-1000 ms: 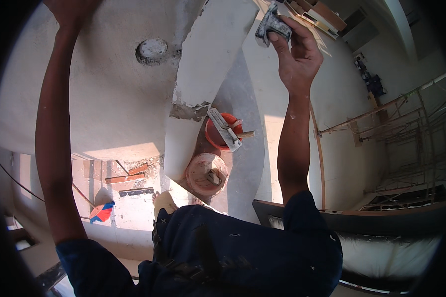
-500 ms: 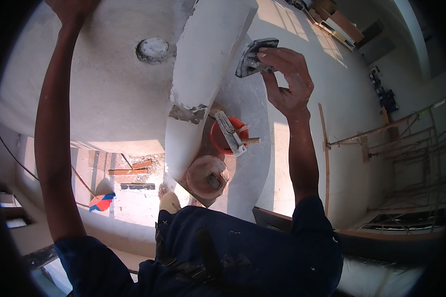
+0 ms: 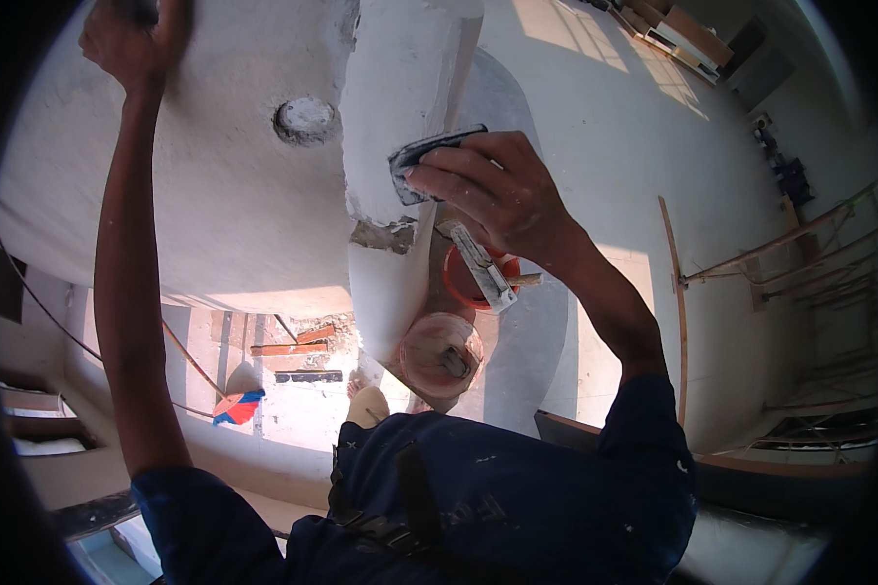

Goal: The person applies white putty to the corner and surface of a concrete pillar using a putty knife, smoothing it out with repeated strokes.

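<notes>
Right hand has the hand float, a dark-edged pad smeared with pale material. Fingers are curled over its back, no slack visible; thumb mostly hidden. Float lies off the fingertips, up and left of the wrist.

Key relation: float vs the white plastered ridge. Ridge long axis runs roughly top to bottom in view. Float's long edge slants from lower left to upper right, so it sits across the ridge, not along it. In view it overlaps the ridge's right side, just above the rough broken patch. Contact or a small gap: can't tell.

Right hand is clearly the nearer one, coming in from the ridge's right. Left hand is well apart at upper left, over the grey surface, fingers bent and partly cut off by the frame. Can't tell if it grips or touches anything.

Below the right hand: red bucket with a flat trowel lying across its top; pale bucket just beside it.
</notes>
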Motion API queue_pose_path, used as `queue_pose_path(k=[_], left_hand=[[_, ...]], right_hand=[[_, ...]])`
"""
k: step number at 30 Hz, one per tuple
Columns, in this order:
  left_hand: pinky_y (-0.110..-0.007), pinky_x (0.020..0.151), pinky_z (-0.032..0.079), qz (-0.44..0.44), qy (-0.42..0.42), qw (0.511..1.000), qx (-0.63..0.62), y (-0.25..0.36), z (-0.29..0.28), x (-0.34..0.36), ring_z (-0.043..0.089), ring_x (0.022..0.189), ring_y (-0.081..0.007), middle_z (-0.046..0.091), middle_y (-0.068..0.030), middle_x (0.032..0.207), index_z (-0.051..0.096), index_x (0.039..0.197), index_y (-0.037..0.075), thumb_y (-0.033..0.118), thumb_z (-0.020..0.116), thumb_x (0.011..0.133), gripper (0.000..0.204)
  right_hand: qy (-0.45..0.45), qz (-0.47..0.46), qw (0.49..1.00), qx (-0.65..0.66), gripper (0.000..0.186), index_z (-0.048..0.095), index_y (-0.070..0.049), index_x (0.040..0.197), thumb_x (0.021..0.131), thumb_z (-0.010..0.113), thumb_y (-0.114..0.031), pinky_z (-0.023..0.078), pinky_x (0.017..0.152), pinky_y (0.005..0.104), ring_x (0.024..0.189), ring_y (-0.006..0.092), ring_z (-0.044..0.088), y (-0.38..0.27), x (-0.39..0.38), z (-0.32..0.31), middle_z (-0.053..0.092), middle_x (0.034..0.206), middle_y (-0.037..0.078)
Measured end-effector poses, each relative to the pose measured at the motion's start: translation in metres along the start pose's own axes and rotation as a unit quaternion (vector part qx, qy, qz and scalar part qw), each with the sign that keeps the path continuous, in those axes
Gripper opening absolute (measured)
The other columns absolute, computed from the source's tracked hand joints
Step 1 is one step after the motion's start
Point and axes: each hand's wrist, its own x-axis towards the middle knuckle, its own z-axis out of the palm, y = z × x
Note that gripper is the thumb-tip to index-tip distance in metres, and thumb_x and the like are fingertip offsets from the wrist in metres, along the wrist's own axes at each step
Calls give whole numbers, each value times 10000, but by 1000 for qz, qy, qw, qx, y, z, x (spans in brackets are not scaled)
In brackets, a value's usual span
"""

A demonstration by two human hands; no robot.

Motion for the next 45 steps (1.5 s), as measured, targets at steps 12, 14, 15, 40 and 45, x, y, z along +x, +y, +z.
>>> queue_pose_path(k=[12,14,15,40,45], left_hand=[[-498,1094,297,92,-23,995,-5,-45,1,8,509,1275,-332,645,-109,1262,579,1152,40,295,683,834,421],[-498,1089,308,90,-27,996,2,-42,-2,8,510,1273,-340,644,-109,1249,563,1133,43,282,684,828,406],[-499,1088,311,95,-30,995,2,-43,-3,10,511,1271,-345,644,-110,1247,562,1132,39,276,684,826,406],[-499,1036,331,87,-32,996,14,-50,-13,21,515,1172,-328,587,-110,1180,520,1154,23,289,662,824,446],[-489,1033,340,75,-31,997,-13,-42,1,15,492,1170,-332,576,-114,1152,522,1144,12,274,658,816,441]], right_hand=[[189,-36,980,42,387,723,-109,1138,767,805,-35,517,816,338,942,203,644,58,76,-32,711,1061,29],[179,-15,983,30,404,731,-175,1135,758,858,-108,522,865,339,992,154,639,54,61,-19,713,1085,-25],[163,-5,986,34,383,731,-169,1125,765,846,-108,522,865,336,998,154,637,46,48,-10,710,1076,-26],[159,1,987,34,379,731,-181,1125,752,798,-153,504,833,318,960,147,597,-22,-27,56,670,1074,-51],[124,-16,992,8,337,730,-175,1132,796,753,-168,509,820,311,947,142,601,-43,-56,61,658,1060,-53]])
